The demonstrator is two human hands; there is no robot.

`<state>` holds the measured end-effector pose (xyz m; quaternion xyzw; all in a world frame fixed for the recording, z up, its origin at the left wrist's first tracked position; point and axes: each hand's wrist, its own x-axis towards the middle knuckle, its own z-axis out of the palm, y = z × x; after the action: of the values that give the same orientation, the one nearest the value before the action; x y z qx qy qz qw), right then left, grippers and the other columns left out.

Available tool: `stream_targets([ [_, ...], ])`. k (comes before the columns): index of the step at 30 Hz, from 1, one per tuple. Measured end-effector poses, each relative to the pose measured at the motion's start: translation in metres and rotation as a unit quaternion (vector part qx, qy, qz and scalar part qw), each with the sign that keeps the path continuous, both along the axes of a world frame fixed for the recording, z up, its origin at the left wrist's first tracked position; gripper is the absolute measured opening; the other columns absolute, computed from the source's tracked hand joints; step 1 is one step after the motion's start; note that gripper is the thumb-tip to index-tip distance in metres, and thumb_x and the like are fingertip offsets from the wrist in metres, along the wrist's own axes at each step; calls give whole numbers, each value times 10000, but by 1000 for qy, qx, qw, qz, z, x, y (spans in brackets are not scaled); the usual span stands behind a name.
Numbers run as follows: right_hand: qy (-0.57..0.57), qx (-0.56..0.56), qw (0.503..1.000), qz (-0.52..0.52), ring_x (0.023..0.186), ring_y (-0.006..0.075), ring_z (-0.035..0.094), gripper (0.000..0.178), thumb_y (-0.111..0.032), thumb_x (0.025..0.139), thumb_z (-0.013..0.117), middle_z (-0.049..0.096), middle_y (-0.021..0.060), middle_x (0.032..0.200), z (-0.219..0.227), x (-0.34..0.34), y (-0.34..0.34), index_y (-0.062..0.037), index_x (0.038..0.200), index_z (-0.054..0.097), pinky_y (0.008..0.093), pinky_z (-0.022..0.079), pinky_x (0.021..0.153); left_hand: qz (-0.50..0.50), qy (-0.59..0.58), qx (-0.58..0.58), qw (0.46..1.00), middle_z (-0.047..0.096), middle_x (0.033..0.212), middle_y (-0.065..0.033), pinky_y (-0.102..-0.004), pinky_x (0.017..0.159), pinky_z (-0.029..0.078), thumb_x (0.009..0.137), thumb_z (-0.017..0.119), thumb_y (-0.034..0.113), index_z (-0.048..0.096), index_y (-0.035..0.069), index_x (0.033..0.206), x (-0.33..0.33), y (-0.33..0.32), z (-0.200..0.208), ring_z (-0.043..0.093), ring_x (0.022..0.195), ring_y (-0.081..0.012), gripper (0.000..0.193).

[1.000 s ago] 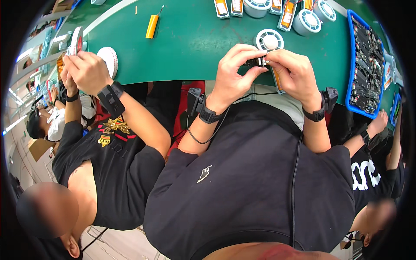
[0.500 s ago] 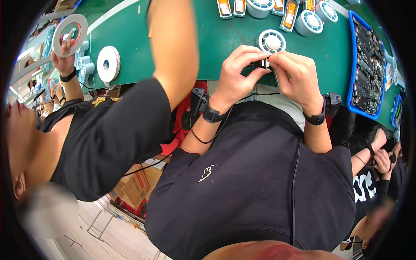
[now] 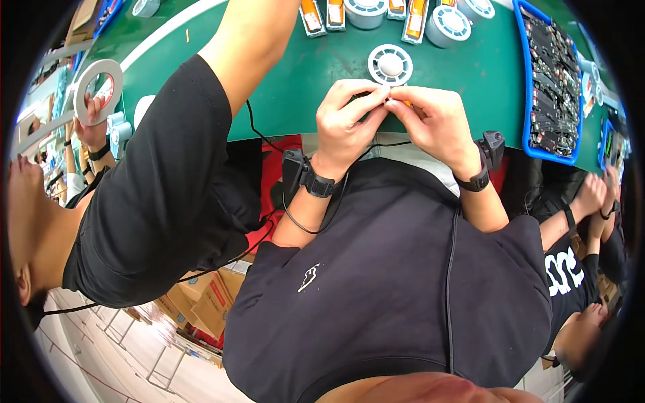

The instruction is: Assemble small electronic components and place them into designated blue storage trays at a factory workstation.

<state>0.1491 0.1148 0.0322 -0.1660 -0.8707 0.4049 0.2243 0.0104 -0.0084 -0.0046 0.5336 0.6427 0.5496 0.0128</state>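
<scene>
Both my hands meet just in front of a round light-grey housing with a slotted ring and domed centre point(image 3: 390, 65) on the green table. My left hand point(image 3: 346, 124) is closed in a pinch, thumb against fingers. Its fingertips touch those of my right hand point(image 3: 435, 121), which pinches from the other side. Between them is a small black part, now almost wholly covered by the fingers. A bit of orange shows beside the right fingertips. Which hand bears the part's weight I cannot tell.
Beyond lie several round grey housings point(image 3: 449, 25) and orange-and-silver rectangular pieces point(image 3: 415, 20). A blue tray point(image 3: 529, 87) of black parts stands at the right. A co-worker's arm point(image 3: 252, 47) reaches over the green table point(image 3: 295, 87) at left; another person's hand holds a white tape roll point(image 3: 84, 94).
The view has shifted, so the table items sit further left and higher. My fingers have closed over the black part, which showed more before. The co-worker's arm at left has moved outward.
</scene>
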Motion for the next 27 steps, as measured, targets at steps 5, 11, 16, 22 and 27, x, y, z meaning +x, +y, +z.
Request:
stream_targets([
  [5,4,58,998,-29,712,195,657,189,-36,829,788,710,103,950,18,3,7,-30,1003,715,289,496,601,28,-18,-16,999,709,1017,-90,-322,749,578,686,840,-71,768,43,1092,-8,-7,3,694,874,-221,428],
  [11,2,81,997,12,779,172,674,162,-18,828,789,708,97,993,-8,9,25,-27,965,701,288,519,639,-32,43,-64,997,706,1038,-85,-349,817,564,686,822,-70,765,53,1084,-24,-10,13,672,952,-262,420],
  [16,24,-29,999,-28,728,140,675,165,2,827,793,735,84,960,-21,2,13,-14,958,695,275,524,616,-103,4,-95,990,710,1066,-82,-366,861,554,702,805,-63,751,56,1109,-20,-6,14,661,1001,-276,427],
  [22,63,-62,995,-44,710,94,673,147,7,838,792,754,64,932,-30,1,6,-12,948,696,242,514,584,-94,-34,-111,989,713,1087,-94,-363,848,562,738,790,-53,723,52,1140,-15,-4,13,672,992,-272,421],
  [27,19,20,999,-38,744,168,714,163,24,816,784,753,71,934,-24,-2,8,-22,953,708,276,544,627,-103,-29,-108,988,707,1078,-108,-356,830,571,764,798,-28,710,38,1140,-20,0,12,688,966,-269,392],
])
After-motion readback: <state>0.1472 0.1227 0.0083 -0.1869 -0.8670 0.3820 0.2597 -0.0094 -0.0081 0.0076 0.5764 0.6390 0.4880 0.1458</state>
